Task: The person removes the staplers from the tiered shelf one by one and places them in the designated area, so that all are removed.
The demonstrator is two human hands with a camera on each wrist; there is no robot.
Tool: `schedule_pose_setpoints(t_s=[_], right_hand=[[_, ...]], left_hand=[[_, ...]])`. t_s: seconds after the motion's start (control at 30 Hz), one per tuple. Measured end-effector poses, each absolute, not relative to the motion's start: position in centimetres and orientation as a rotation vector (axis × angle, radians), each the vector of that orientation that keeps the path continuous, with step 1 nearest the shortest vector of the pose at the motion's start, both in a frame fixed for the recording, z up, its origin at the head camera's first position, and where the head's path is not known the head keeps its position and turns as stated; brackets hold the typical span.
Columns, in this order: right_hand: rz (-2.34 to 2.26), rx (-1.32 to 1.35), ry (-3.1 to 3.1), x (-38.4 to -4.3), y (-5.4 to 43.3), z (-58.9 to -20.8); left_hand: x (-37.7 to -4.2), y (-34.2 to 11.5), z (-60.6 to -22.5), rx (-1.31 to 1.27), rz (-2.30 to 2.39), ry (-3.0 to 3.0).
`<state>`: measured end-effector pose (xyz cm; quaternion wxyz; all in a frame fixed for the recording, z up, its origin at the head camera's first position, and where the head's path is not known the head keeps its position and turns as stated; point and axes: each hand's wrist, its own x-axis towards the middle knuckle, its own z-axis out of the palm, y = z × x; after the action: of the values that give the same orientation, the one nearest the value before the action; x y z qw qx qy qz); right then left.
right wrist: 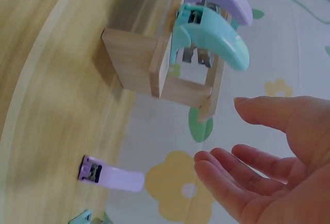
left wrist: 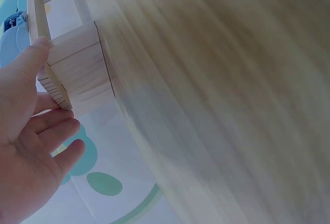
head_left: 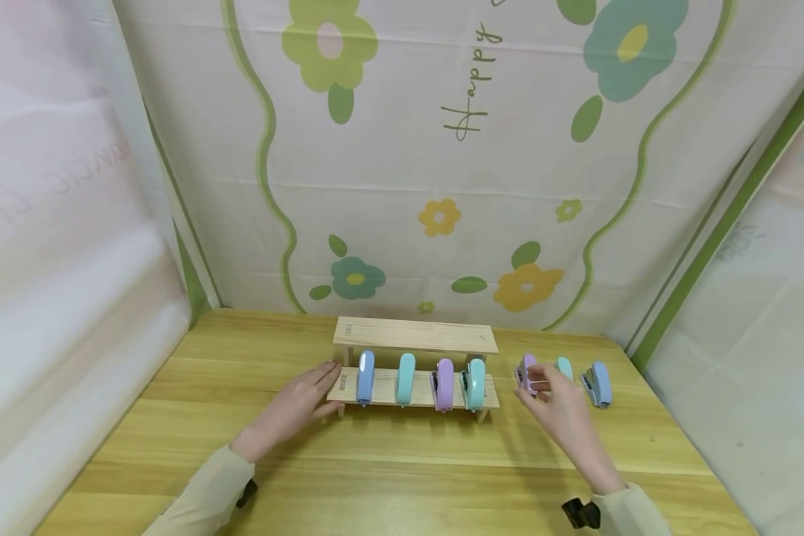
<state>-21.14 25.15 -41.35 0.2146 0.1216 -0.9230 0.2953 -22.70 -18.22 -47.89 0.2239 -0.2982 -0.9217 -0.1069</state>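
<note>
My left hand point(head_left: 301, 402) holds the left end of a small two-step wooden rack point(head_left: 415, 336). In the left wrist view the thumb and fingers of that hand point(left wrist: 31, 126) are on either side of the shelf's end. Along the lower step stand a blue stapler point(head_left: 365, 377), a mint stapler point(head_left: 405, 378), a purple stapler point(head_left: 445, 383) and another mint stapler point(head_left: 474, 383). My right hand point(head_left: 563, 402) hovers by a loose purple stapler point(head_left: 526, 372). The right wrist view shows this hand point(right wrist: 268, 167) with thumb and fingers apart, nothing between them, clear of the purple stapler point(right wrist: 116, 177).
Right of the rack, a mint stapler point(head_left: 563, 366), partly hidden by my right hand, and a blue stapler point(head_left: 599, 384) stand on the wooden table point(head_left: 375, 476). A flowered cloth point(head_left: 388, 171) hangs behind, with cloth walls on both sides.
</note>
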Motion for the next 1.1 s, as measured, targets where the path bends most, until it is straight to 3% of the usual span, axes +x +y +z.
schedule_pose_setpoints(t_s=[1.1], right_hand=[[1.036,0.303,-2.741,-21.6,19.2,-43.0]], left_hand=[[-22.8,-18.2,-47.9,-0.851,-0.278,-2.492]])
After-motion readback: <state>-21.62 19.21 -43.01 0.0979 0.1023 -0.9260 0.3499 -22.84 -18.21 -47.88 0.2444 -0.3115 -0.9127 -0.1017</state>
